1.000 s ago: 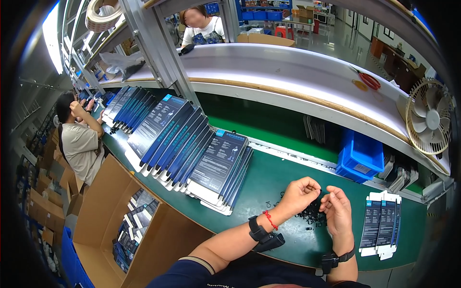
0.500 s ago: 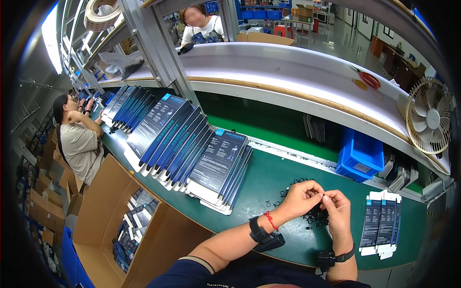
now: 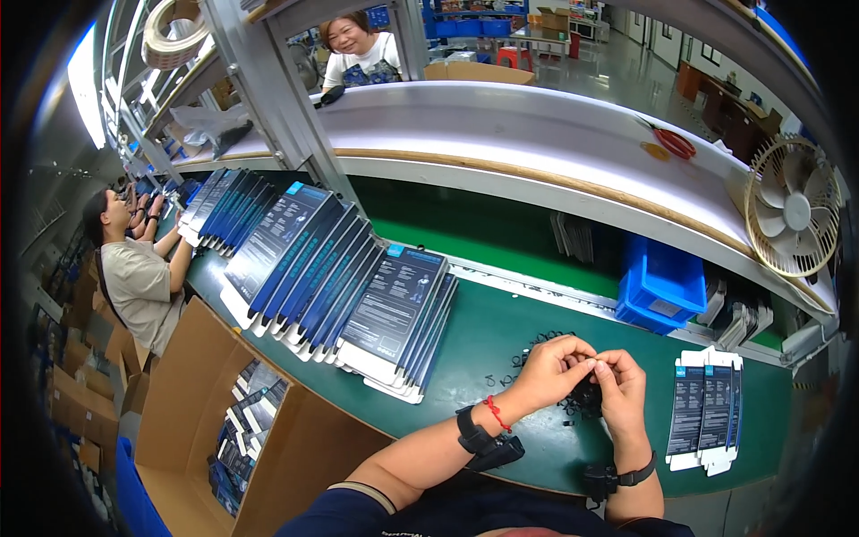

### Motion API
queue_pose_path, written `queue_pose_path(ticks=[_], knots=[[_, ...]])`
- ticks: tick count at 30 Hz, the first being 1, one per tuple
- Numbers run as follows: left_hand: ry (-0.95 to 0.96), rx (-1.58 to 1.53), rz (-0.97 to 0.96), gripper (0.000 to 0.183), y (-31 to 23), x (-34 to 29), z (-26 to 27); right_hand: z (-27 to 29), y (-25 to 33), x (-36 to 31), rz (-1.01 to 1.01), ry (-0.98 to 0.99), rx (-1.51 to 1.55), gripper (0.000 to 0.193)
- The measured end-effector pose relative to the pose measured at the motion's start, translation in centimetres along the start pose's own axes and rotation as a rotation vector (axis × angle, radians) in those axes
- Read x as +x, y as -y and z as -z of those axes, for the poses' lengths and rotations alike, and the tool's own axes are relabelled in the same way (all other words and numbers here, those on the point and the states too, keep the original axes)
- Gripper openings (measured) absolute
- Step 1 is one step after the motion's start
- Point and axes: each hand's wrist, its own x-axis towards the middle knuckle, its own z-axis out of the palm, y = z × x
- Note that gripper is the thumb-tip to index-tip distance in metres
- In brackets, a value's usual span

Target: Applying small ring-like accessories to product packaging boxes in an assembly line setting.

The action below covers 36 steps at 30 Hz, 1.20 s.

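Over the green tabletop point(image 3: 501, 438), my left hand point(image 3: 557, 369) and my right hand point(image 3: 619, 385) meet fingertip to fingertip in a pinch. Whatever sits between the fingers is too small and too covered to make out. Just beneath and behind them lies a loose pile of small black parts point(image 3: 582, 404), some of them ring-like, partly hidden by the hands. To the right, a few flat dark-blue printed boxes with white flaps point(image 3: 702, 407) lie overlapping. Leftward, a long row of similar flat boxes point(image 3: 394, 304) leans in a fanned stack.
An open cardboard carton point(image 3: 295, 447) with packed boxes stands at the lower left. Behind the table are a blue plastic bin point(image 3: 660, 285), a white shelf point(image 3: 501, 125) with red-handled pliers point(image 3: 671, 141), and a fan point(image 3: 795, 210). Co-workers are at the left and beyond the shelf.
The view has shifted slightly, moving most things a little left. My hands remain pinched together over the pile. The co-worker at left now reaches toward the far boxes.
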Motion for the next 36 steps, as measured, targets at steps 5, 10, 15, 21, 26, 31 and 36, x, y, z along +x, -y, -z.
queue_pose_path(ticks=[5, 10, 15, 21, 26, 31, 36], knots=[[-0.001, 0.038, -0.023, 0.019, -0.2, 0.1, -0.2, 0.6, 0.0, -0.1, 0.046, -0.040, -0.045, 0.003], [0.012, 0.127, -0.121, 0.022, 0.0, 0.0, 0.0, 0.3, 0.1, 0.0, 0.044, -0.058, -0.010, 0.003], [-0.026, 0.117, -0.084, 0.016, -0.2, -0.1, -0.1, 0.4, 0.1, -0.1, 0.027, -0.037, -0.031, 0.005], [-0.015, 0.202, -0.147, 0.017, -0.5, -0.1, -0.1, 0.5, 0.2, -0.1, 0.037, -0.027, -0.020, 0.007], [-0.017, 0.177, -0.137, 0.021, -0.9, -0.3, -0.2, 0.4, 0.2, -0.1, 0.041, -0.035, -0.013, 0.007], [0.005, 0.175, -0.155, 0.020, -1.2, -0.3, -0.1, 0.6, -0.2, -0.1, 0.061, -0.036, 0.001, 0.007], [0.000, 0.192, -0.125, 0.017, -0.8, -0.2, -0.1, 0.4, 0.1, -0.2, 0.052, -0.030, -0.004, 0.007]])
